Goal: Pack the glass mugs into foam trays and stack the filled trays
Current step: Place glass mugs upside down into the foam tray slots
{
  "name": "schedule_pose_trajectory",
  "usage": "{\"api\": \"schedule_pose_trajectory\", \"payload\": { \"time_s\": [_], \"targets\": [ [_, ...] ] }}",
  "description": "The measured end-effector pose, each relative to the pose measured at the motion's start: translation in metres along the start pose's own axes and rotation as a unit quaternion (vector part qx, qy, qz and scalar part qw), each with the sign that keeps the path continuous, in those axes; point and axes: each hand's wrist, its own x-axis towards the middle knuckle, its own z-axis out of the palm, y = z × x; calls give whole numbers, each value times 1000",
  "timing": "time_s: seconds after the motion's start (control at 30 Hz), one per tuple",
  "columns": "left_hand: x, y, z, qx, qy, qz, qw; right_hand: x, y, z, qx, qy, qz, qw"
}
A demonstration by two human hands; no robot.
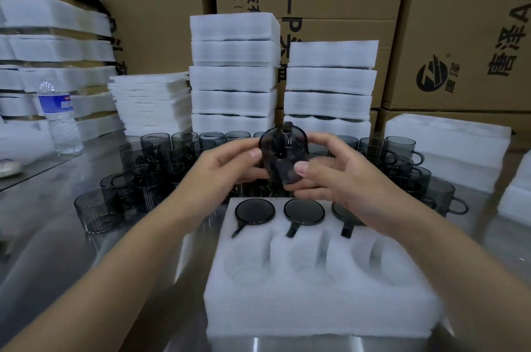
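Fingers [301, 168] either side — mug [276, 167] between.

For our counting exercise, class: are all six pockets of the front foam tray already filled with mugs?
No, the foam tray holds mugs only in its three far pockets; the three near pockets are empty.

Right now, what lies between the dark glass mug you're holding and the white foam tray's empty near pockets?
Head view: three dark glass mugs seated in the far row of the white foam tray, handles pointing at the empty pockets.
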Motion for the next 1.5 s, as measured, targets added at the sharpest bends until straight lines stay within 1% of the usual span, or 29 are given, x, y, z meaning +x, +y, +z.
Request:
{"api": "schedule_pose_trajectory", "payload": {
  "time_s": [0.1,0.17,0.23,0.3,0.37,0.43,0.53,0.7,0.8,0.9,1.0,1.1,1.27,1.5],
  "targets": [
    [1,11,-15,-48,-54,-60,996,-5,-9,8,-78,0,-13,997],
    [0,13,-25,-52,-80,-84,992,-8,-12,15,-132,-8,-20,991],
    [-1,15,-34,-15,-97,-98,990,-11,-10,22,-176,-16,-20,984],
    [-3,19,-43,16,-147,-124,981,-12,-8,26,-210,-23,-16,977],
    [-6,22,-51,53,-212,-151,964,-12,-5,29,-237,-53,-8,970],
    [-8,24,-53,95,-248,-173,948,-14,-2,30,-251,-93,2,963],
    [-8,24,-50,138,-237,-198,941,-15,4,33,-273,-125,4,954],
    [-10,27,-41,154,-229,-198,940,-16,6,33,-292,-125,-22,948],
    [-11,24,-34,181,-223,-194,938,-15,7,33,-294,-87,-54,950],
    [-11,26,-32,195,-222,-199,934,-13,7,35,-245,-30,-79,966],
    [-10,27,-32,202,-222,-190,935,-12,7,34,-212,9,-65,975],
    [-11,28,-31,209,-222,-189,933,-10,8,33,-208,21,-51,977],
    [-11,26,-34,225,-209,-188,933,-9,10,33,-206,23,-38,978],
    [-10,26,-31,262,-187,-211,923,-9,10,33,-215,13,-37,976]
  ]
}}
